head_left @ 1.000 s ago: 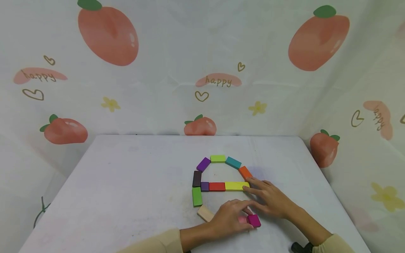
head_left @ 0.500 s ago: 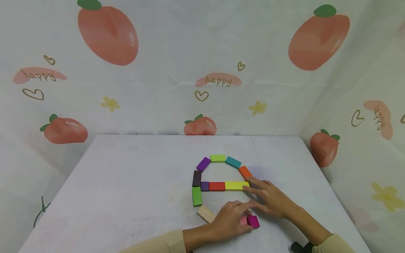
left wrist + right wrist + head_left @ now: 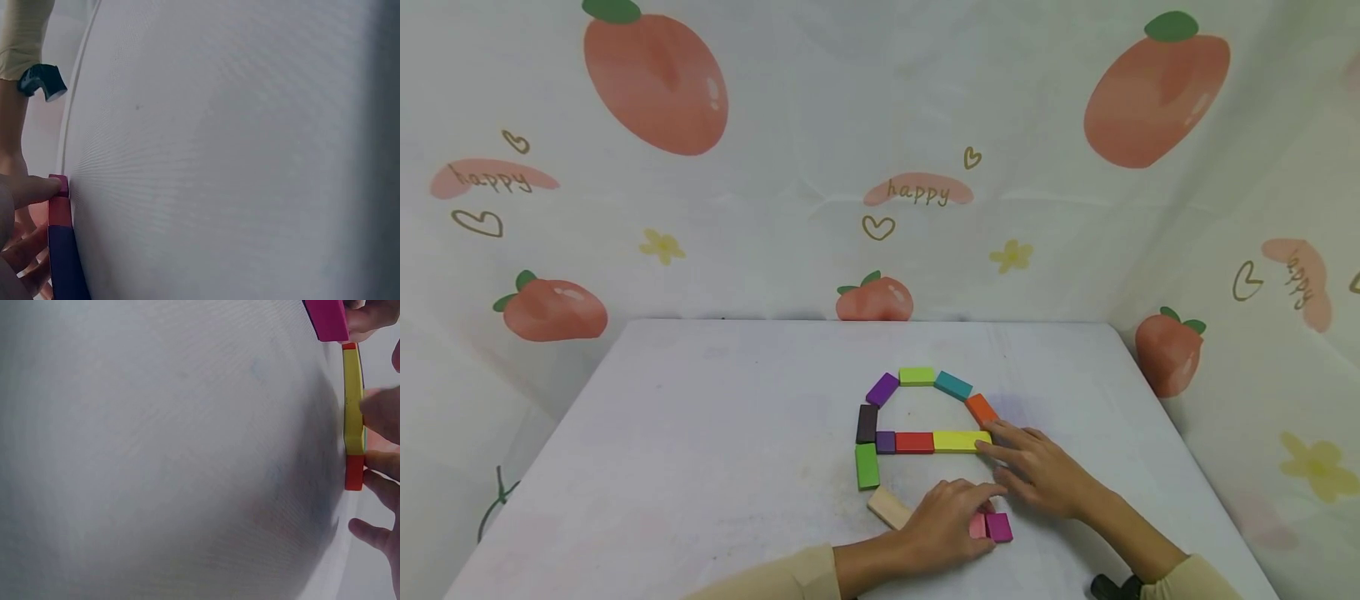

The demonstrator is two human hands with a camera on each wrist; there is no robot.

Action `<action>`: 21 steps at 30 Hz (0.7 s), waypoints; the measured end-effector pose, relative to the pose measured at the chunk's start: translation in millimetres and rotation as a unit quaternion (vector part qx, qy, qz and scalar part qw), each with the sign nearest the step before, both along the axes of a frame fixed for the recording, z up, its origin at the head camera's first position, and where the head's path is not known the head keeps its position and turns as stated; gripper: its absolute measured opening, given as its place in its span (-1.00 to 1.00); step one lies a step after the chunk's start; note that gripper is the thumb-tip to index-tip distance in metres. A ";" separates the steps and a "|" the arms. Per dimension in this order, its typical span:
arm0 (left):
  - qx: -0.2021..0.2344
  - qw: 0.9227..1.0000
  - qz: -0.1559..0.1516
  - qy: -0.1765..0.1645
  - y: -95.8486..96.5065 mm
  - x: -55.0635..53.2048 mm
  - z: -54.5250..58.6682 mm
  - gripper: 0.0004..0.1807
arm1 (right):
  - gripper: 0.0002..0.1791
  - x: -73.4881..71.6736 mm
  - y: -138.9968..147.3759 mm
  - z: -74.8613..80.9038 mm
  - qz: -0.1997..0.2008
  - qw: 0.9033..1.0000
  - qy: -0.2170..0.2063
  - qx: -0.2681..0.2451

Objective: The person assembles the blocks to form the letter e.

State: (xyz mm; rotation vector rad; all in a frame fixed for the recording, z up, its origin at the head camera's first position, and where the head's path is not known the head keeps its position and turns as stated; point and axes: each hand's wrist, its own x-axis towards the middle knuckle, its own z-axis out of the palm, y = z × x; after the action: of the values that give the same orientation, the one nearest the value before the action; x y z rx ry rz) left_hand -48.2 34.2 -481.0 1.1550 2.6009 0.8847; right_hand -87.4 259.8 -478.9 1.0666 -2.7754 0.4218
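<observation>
Near the table's front, my left hand (image 3: 946, 525) curls over a pink block (image 3: 977, 526) and a magenta block (image 3: 998, 527). Its thumb lies against the magenta block's near side in the left wrist view, and the other fingers bend behind. A dark blue block (image 3: 64, 259) continues that row, hidden under the hand in the head view. A beige block (image 3: 889, 507) shows left of it. My right hand (image 3: 1037, 468) rests with extended fingertips at the ends of the yellow block (image 3: 958, 442) and the orange block (image 3: 981, 408); its thumb touches no block.
Green (image 3: 867, 467), dark brown (image 3: 867, 423), purple (image 3: 882, 389), lime (image 3: 917, 377) and teal blocks (image 3: 953, 385) curve around the left and top. A small violet block (image 3: 886, 442) and a red block (image 3: 914, 442) run to the yellow one on the white table (image 3: 715, 433).
The magenta block has turned straighter and shifted slightly left against the pink one. My left index finger has drawn away from my right thumb. The right hand stays almost still.
</observation>
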 end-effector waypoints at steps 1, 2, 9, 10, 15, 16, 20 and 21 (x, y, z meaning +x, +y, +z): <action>0.000 1.000 0.000 -0.001 -0.1 -0.1 0.3 -0.35 | -0.50 0.0 0.2 0.2 0.000 1.000 0.000 -0.001; 0.001 1.000 0.000 0.001 -0.3 -0.3 0.9 -0.35 | -0.51 0.1 0.3 0.4 0.001 1.000 0.000 -0.002; 0.025 1.000 -0.007 0.004 -11.8 -5.2 19.2 -0.30 | -0.55 0.0 -0.6 3.4 0.003 1.000 -0.001 0.000; 0.033 0.999 -0.007 0.000 -14.8 -7.9 24.0 -0.31 | -0.55 -0.4 -0.8 4.2 0.001 1.000 -0.007 0.003; 0.048 0.998 -0.007 -0.042 -37.8 -30.4 49.8 -0.45 | -0.53 -2.2 -2.7 9.2 -0.015 0.999 -0.045 0.020; 0.045 0.998 -0.006 -0.045 -43.6 -36.5 53.4 -0.48 | -0.53 -2.7 -3.2 10.0 -0.017 0.998 -0.052 0.024; 0.026 0.997 0.000 -0.074 -71.3 -59.5 64.7 -0.57 | -0.52 -5.3 -6.1 12.6 -0.021 0.996 -0.072 0.038; 0.019 0.996 0.003 -0.084 -78.8 -64.8 67.1 -0.59 | -0.51 -5.8 -6.7 13.3 -0.021 0.996 -0.074 0.041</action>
State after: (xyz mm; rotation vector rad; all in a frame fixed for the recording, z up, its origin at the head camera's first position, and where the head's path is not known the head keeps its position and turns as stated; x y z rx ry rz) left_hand -113.0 -44.6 -413.8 1.0342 2.4634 0.9918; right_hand -93.2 253.1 -465.6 1.0304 -2.9634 0.4011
